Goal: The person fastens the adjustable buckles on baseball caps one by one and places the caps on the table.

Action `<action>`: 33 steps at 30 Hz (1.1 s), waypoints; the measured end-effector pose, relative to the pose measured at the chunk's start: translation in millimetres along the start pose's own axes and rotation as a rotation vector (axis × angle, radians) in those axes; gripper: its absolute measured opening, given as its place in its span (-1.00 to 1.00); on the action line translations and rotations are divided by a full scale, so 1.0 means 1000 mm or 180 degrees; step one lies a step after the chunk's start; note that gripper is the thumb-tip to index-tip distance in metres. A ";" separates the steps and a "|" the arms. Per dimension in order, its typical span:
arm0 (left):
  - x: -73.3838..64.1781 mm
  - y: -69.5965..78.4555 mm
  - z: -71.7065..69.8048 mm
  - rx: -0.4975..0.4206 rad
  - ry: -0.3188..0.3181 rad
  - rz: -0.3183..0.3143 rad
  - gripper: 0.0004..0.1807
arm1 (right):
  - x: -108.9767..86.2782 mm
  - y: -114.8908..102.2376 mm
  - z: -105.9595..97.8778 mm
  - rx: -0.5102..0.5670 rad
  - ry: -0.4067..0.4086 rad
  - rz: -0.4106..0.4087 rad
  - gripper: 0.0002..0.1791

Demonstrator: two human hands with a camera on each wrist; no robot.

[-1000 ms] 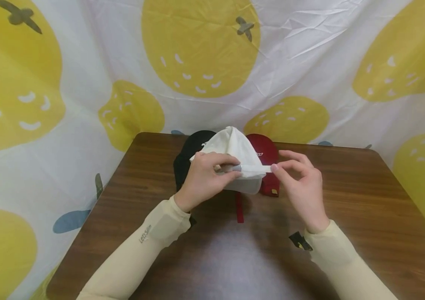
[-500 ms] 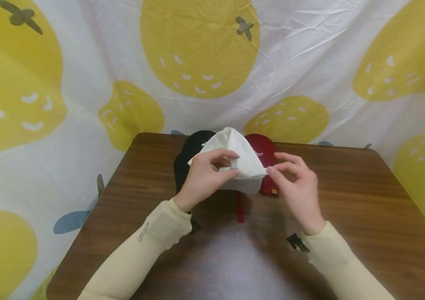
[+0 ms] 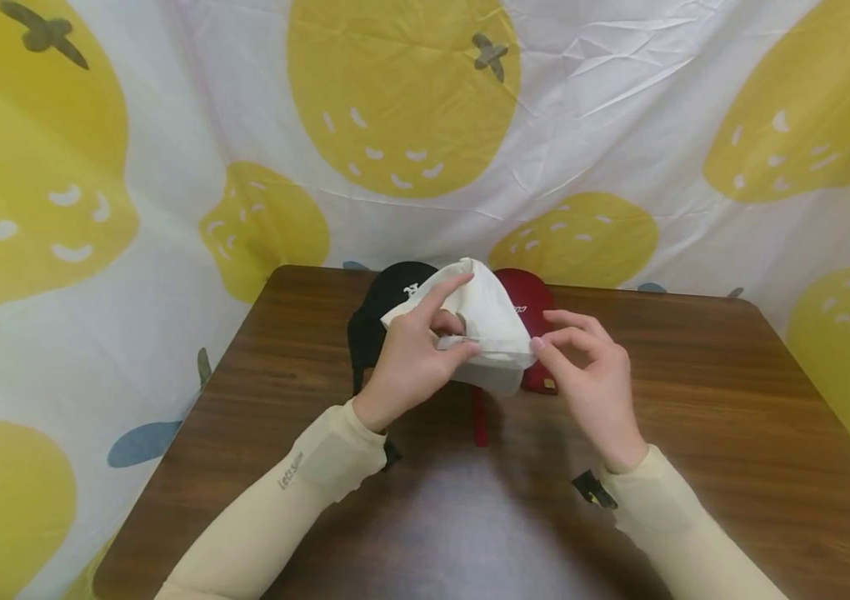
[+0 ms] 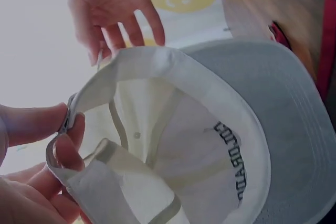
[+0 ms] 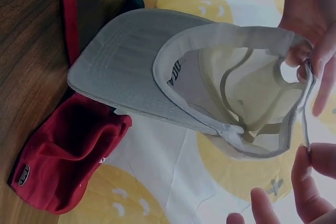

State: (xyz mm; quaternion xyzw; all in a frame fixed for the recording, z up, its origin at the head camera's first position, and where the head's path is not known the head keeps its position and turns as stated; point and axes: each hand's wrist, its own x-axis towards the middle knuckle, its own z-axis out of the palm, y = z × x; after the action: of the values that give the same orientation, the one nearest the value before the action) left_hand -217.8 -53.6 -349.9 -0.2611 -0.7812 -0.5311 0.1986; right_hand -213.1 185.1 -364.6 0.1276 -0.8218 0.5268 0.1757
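A dark wood-grain worktop [image 3: 702, 408] spreads across the lower frame; on it, near centre, lie a black baseball cap [image 3: 380, 293], a red baseball cap [image 3: 532, 293] to its right, and a red strap [image 3: 479, 421] below them

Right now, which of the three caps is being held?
The white cap: the left hand and right hand pinch it, while the black cap and red cap are in neither hand.

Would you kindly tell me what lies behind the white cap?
In the head view, a black cap shows past its left side and a red cap past its right. The white cap hides their inner edges, so whether they touch cannot be seen.
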 end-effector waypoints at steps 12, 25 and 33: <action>-0.003 -0.005 0.000 0.0111 -0.0102 0.0280 -0.02 | 0.025 -0.017 -0.009 0.0150 0.0142 -0.0266 -0.71; -0.005 -0.003 -0.001 0.0002 -0.0290 0.0273 0.00 | 0.069 -0.049 0.001 -0.0344 -0.0576 -0.0183 -0.35; -0.005 -0.004 -0.002 -0.0014 -0.0392 0.0335 0.04 | 0.089 -0.044 0.025 -0.0560 -0.1679 0.0059 -0.18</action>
State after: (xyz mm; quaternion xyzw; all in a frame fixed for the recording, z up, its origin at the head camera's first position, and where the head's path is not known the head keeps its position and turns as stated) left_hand -216.2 -58.1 -355.3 -0.3344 -0.7760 -0.5046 0.1772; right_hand -279.7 142.3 -300.1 0.2371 -0.8828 0.4037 -0.0387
